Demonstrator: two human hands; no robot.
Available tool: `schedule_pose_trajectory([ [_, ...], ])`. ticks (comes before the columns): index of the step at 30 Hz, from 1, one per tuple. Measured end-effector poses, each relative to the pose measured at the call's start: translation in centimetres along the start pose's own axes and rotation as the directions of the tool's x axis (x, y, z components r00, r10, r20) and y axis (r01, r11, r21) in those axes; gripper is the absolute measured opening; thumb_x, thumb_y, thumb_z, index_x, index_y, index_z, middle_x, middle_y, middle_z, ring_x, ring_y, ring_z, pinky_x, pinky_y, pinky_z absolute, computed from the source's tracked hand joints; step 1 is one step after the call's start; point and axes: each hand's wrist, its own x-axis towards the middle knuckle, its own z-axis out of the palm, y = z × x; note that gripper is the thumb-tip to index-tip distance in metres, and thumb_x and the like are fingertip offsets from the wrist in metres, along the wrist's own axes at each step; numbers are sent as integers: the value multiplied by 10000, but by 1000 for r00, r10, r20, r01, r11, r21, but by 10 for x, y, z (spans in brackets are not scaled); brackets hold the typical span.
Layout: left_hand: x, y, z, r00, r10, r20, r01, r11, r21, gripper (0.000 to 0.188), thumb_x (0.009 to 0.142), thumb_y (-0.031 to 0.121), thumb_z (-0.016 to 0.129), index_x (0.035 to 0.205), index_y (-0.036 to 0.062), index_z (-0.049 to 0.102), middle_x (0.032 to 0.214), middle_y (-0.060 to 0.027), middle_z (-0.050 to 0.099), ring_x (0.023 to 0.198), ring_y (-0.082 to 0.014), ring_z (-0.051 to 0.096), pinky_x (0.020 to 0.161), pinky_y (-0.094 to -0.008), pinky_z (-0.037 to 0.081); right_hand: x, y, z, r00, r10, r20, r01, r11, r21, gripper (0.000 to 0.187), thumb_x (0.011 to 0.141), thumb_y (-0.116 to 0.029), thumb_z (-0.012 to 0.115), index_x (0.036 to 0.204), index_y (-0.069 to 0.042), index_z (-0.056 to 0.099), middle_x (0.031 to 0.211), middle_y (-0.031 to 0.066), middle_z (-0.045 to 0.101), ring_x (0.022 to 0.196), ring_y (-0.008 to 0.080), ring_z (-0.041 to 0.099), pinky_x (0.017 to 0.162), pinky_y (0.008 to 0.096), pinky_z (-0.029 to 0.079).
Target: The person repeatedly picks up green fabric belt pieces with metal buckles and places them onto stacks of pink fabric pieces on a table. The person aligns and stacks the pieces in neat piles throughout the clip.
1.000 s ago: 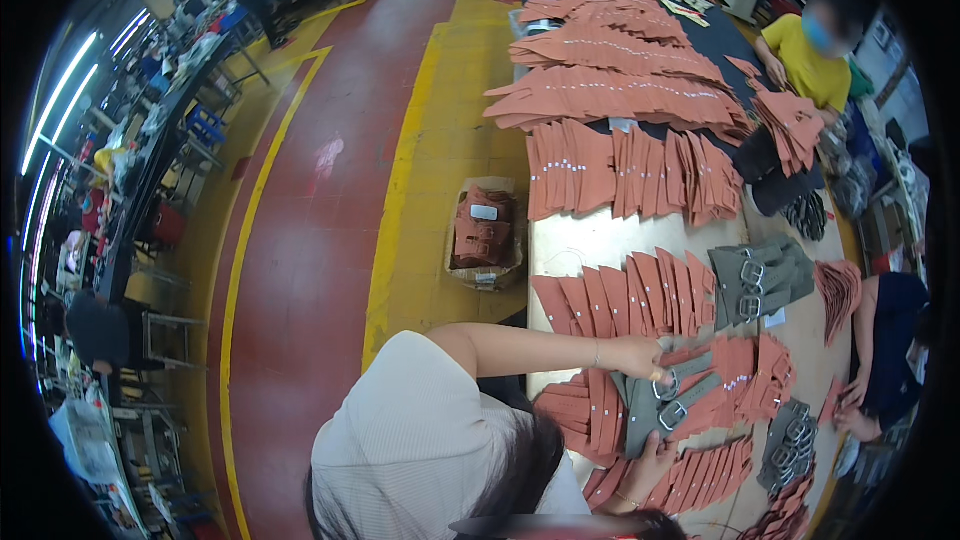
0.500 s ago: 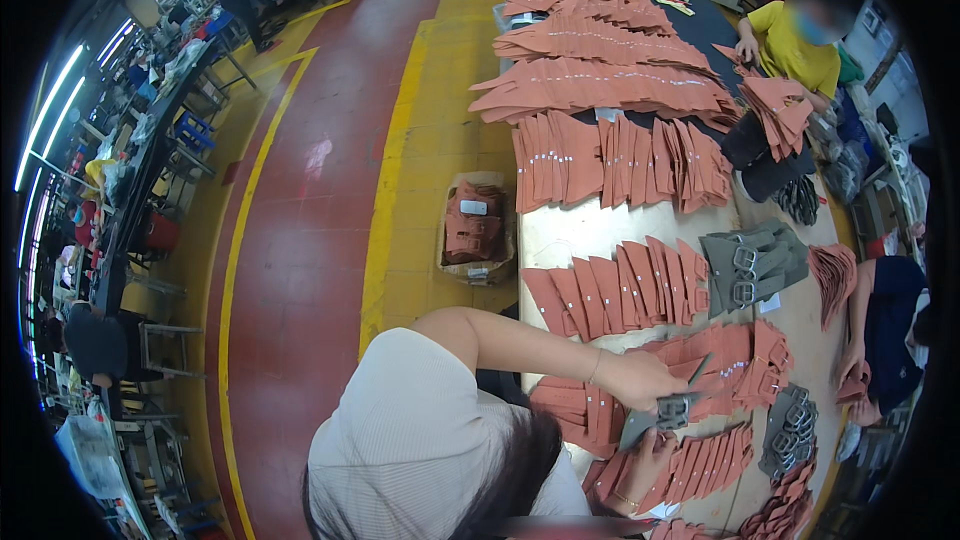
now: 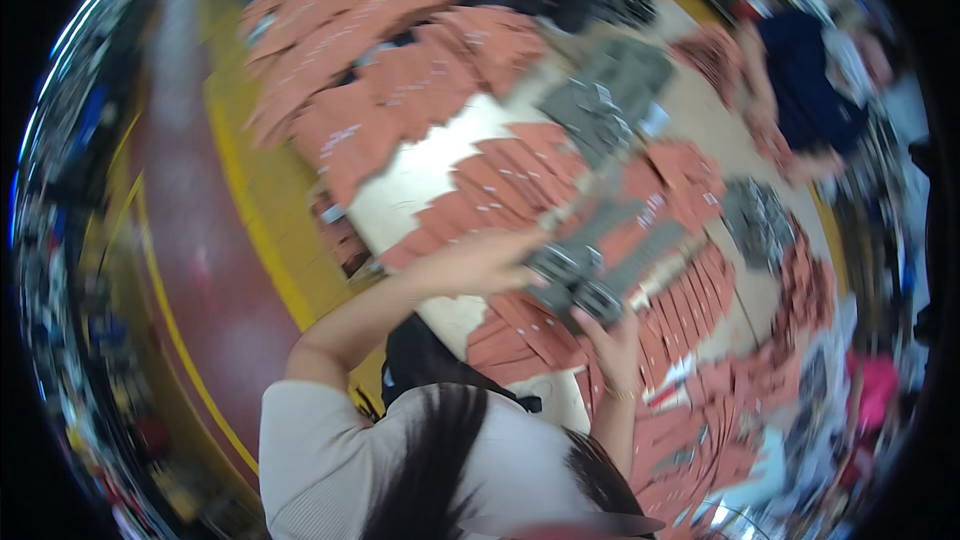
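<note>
My left hand [image 3: 498, 264] and my right hand [image 3: 612, 348] meet over the table, closed on grey-green straps with metal buckles [image 3: 600, 302]. The left grips the buckle end from one side; the right has its thumb against another buckle. The strap tails [image 3: 650, 252] fan out away from me, over the orange-brown pieces beneath. Motion blur smears the fingertips, so the exact grip is partly hidden. Just beyond my hands lies a row of overlapping orange-brown cut pieces [image 3: 490, 190]. Another such row [image 3: 690, 310] is beside my right hand.
A stack of grey-green buckled straps [image 3: 610, 90] lies farther off, and a grey buckle pile [image 3: 755, 220] to the right. Large orange-brown stacks [image 3: 390, 0] cover the far table. Across it, a person in dark blue [image 3: 805, 80] handles pieces. A carton [image 3: 340, 240] stands left of the table.
The view has swung to the right and closer to the table. The grey buckled straps in my hands now spread out, with more than one buckle showing.
</note>
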Motion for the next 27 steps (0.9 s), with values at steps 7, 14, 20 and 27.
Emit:
schedule_pose_trajectory([
  [7, 74, -53, -72, 988, -65, -138, 7, 922, -386, 456, 822, 131, 733, 1218, 4, 546, 1049, -68, 644, 968, -170, 604, 857, -321, 490, 127, -26, 12, 966, -257, -36, 230, 911, -343, 551, 799, -197, 761, 1246, 24, 527, 1068, 192, 675, 970, 274, 664, 857, 354, 498],
  [14, 211, -131, -99, 965, 72, -252, -115, 980, -163, 512, 813, 38, 725, 1270, -26, 502, 1120, -95, 632, 1031, -176, 593, 871, -304, 483, 260, 1, -1, 962, -139, -234, -20, 822, -569, 561, 757, -233, 798, 1156, 55, 528, 982, 235, 677, 945, 326, 675, 815, 383, 522],
  [20, 222, -149, -76, 937, -18, -348, 36, 998, 45, 712, 784, 124, 763, 1383, 3, 397, 1271, -228, 548, 1161, -354, 543, 998, -383, 418, 271, 37, 4, 906, -236, -352, -84, 715, -695, 579, 756, -246, 794, 1169, -3, 470, 931, 304, 652, 913, 471, 634, 777, 499, 514],
  [27, 259, -149, -66, 956, 74, -285, -71, 997, 20, 949, 798, 159, 770, 1517, 26, 165, 1450, -249, 399, 1344, -335, 408, 1100, -369, 331, 280, 29, 0, 910, -201, -363, -127, 699, -704, 544, 778, -221, 762, 1137, -55, 390, 933, 273, 664, 891, 468, 643, 749, 526, 513],
])
